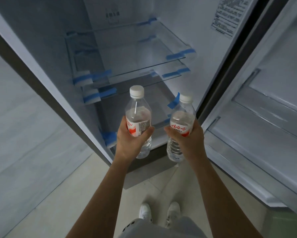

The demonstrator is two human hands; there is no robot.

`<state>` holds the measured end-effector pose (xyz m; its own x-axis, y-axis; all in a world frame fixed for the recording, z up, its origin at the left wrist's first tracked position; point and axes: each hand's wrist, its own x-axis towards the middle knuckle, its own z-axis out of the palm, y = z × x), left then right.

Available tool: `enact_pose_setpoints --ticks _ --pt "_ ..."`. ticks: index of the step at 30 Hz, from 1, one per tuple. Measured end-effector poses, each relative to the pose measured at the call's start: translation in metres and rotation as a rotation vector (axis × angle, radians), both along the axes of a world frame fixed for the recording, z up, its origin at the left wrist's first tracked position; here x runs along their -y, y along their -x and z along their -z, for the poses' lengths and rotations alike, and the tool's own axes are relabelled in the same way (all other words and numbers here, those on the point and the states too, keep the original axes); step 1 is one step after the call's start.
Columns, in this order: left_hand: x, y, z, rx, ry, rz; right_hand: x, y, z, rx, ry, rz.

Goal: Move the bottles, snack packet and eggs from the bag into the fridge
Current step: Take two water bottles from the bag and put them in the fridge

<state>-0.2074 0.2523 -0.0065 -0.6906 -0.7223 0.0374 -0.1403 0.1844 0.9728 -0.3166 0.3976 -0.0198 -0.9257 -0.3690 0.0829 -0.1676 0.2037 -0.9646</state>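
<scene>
I stand in front of an open fridge (204, 48). My left hand (128, 143) grips a clear water bottle (137, 110) with a white cap and red-and-white label, held upright. My right hand (187, 140) grips a second, matching water bottle (183, 117), also upright. Both bottles hang just outside the fridge's lower opening, level with its bottom compartment. Glass shelves (144, 66) with blue tape at the corners sit bare above them. The bag, snack packet and eggs are not in view.
The fridge door (264, 117) stands open at the right, with white door bins. A grey wall panel (24, 134) flanks the fridge on the left. My feet in white shoes (159, 212) stand on pale floor tiles below.
</scene>
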Motion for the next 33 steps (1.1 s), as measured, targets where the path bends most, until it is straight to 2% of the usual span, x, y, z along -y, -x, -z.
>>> enact_pose_setpoints --ticks 10,17,28,33 --pt "-0.001 0.024 -0.011 -0.026 0.015 -0.106 0.019 0.042 -0.006 0.052 0.046 -0.109" --pt "0.000 0.034 -0.049 -0.157 0.049 -0.124 0.033 0.063 -0.037 0.039 0.112 -0.168" --pt "0.046 0.033 -0.147 -0.376 0.190 -0.099 0.082 0.078 -0.137 -0.065 0.335 -0.278" --pt "0.084 0.053 -0.170 -0.401 0.216 -0.107 0.122 0.095 -0.178 -0.152 0.390 -0.349"
